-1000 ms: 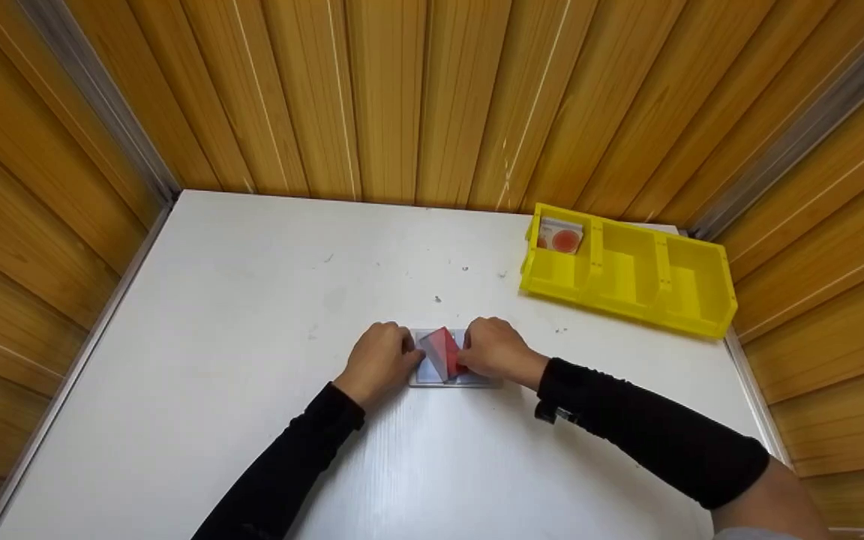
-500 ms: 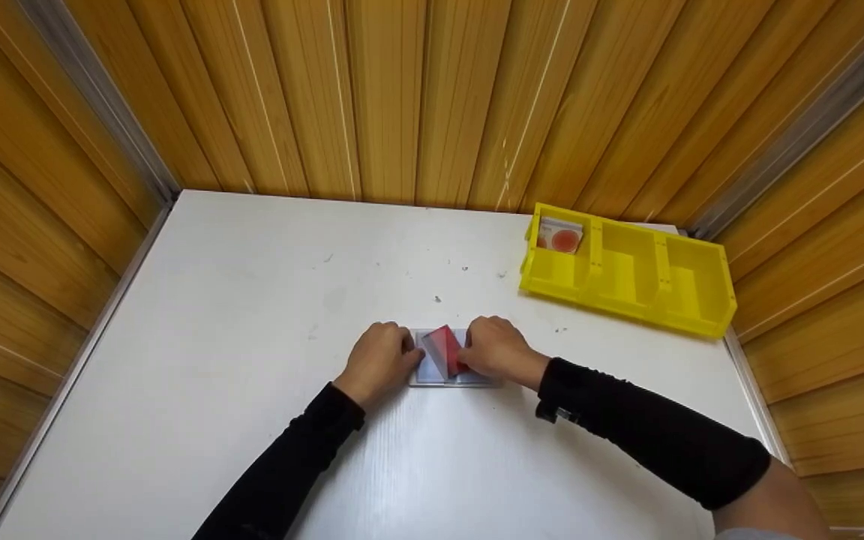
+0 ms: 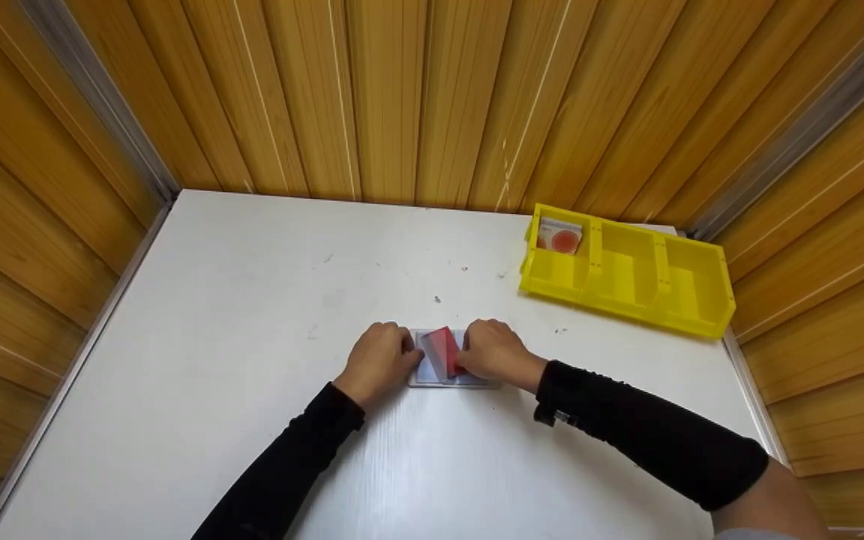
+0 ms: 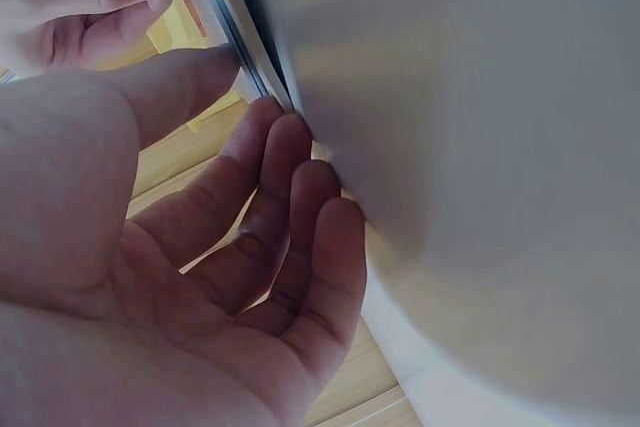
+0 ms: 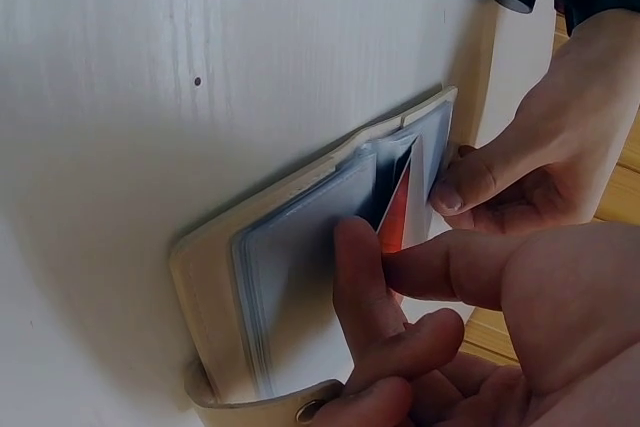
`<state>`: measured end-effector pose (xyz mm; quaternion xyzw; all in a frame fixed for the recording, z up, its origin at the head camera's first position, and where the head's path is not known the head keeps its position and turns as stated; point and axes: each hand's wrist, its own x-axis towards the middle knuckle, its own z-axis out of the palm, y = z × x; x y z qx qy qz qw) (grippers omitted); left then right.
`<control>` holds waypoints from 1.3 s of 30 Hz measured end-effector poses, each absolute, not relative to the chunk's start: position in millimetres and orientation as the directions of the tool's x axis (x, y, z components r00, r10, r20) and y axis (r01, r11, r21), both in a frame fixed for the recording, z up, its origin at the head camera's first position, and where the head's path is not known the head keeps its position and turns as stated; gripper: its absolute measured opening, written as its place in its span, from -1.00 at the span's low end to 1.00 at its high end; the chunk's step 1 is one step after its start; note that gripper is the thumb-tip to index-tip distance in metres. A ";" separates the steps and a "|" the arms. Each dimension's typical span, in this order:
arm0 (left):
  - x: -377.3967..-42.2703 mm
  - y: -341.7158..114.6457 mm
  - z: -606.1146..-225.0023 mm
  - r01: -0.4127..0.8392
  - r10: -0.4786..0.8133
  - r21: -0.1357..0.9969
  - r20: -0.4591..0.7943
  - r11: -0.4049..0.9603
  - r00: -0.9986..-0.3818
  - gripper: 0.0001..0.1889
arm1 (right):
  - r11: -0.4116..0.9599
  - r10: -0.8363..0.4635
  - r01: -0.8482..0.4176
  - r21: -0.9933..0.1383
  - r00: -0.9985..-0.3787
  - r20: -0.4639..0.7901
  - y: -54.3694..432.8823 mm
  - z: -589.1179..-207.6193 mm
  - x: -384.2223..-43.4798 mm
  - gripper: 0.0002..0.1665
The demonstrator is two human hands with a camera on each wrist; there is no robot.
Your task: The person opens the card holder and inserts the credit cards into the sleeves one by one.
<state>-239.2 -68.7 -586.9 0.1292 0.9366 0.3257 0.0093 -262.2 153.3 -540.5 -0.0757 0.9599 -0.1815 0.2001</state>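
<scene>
A card holder (image 3: 427, 373) with a cream cover and clear plastic sleeves lies open on the white table. My left hand (image 3: 379, 361) grips its left edge, the thumb on top and the fingertips at the underside, as the left wrist view shows. With thumb and index finger, my right hand (image 3: 498, 349) pinches a red card (image 3: 445, 351) that stands tilted over the holder's middle. In the right wrist view, the red card (image 5: 394, 217) sits by the open sleeves (image 5: 300, 277), partly hidden behind my fingers. A snap strap (image 5: 280, 403) hangs at the holder's near side.
At the table's back right stands a yellow bin (image 3: 623, 309) with three compartments. Its left compartment holds a pale packet (image 3: 561, 237) with a red circle. Wood-patterned walls (image 3: 387, 97) close off the back and both sides of the white table (image 3: 252, 300).
Almost nothing differs. My right hand and the red card have shifted very slightly, while the left hand keeps its place on the card holder.
</scene>
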 end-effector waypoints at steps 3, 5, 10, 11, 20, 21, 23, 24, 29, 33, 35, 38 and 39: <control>-239.4 -68.7 -586.6 0.230 0.246 0.612 0.060 0.757 -0.968 -0.79 | 0.923 -0.218 -0.071 -0.379 -0.907 -0.360 152.5 -541.1 -262.7 -0.76; -240.0 -68.6 -586.3 0.222 0.242 0.613 0.051 0.758 -0.969 -0.79 | 0.922 -0.218 -0.068 -0.382 -0.905 -0.365 152.2 -541.1 -262.8 -0.77; -241.0 -68.4 -585.9 0.205 0.239 0.620 0.029 0.758 -0.971 -0.78 | 0.925 -0.202 -0.045 -0.377 -0.899 -0.389 153.1 -540.2 -263.3 -0.75; -241.1 -68.4 -585.8 0.204 0.240 0.621 0.027 0.757 -0.970 -0.78 | 0.926 -0.197 -0.038 -0.376 -0.897 -0.395 153.4 -539.9 -263.6 -0.75; -241.8 -68.9 -584.8 0.210 0.243 0.630 0.036 0.748 -0.969 -0.77 | 0.910 -0.238 -0.064 -0.409 -0.890 -0.389 151.8 -540.5 -261.6 -0.66; -241.9 -68.8 -585.1 0.213 0.243 0.631 0.039 0.746 -0.969 -0.77 | 0.909 -0.245 -0.075 -0.410 -0.892 -0.380 151.7 -541.1 -261.1 -0.64; -242.0 -68.6 -585.8 0.220 0.245 0.634 0.050 0.742 -0.968 -0.78 | 0.908 -0.253 -0.090 -0.410 -0.897 -0.362 151.3 -542.2 -260.1 -0.63; -242.1 -68.5 -586.0 0.224 0.246 0.635 0.056 0.739 -0.968 -0.78 | 0.908 -0.256 -0.098 -0.408 -0.900 -0.352 151.0 -542.6 -259.6 -0.64; -242.6 -68.6 -587.1 0.234 0.247 0.637 0.070 0.734 -0.967 -0.79 | 0.904 -0.262 -0.110 -0.413 -0.906 -0.332 149.1 -543.5 -257.9 -0.77; -242.8 -69.1 -587.0 0.235 0.248 0.633 0.071 0.737 -0.966 -0.78 | 0.904 -0.270 -0.122 -0.411 -0.907 -0.324 147.2 -543.5 -257.1 -0.77; -243.1 -69.1 -587.1 0.240 0.250 0.630 0.075 0.739 -0.965 -0.77 | 0.906 -0.268 -0.124 -0.405 -0.908 -0.321 145.9 -543.7 -256.9 -0.76; -243.3 -68.9 -587.5 0.248 0.253 0.626 0.083 0.739 -0.964 -0.77 | 0.904 -0.274 -0.126 -0.409 -0.904 -0.327 143.9 -543.7 -256.2 -0.72; -243.4 -68.9 -587.6 0.250 0.254 0.625 0.085 0.740 -0.964 -0.77 | 0.903 -0.279 -0.130 -0.410 -0.902 -0.328 143.4 -543.9 -256.1 -0.70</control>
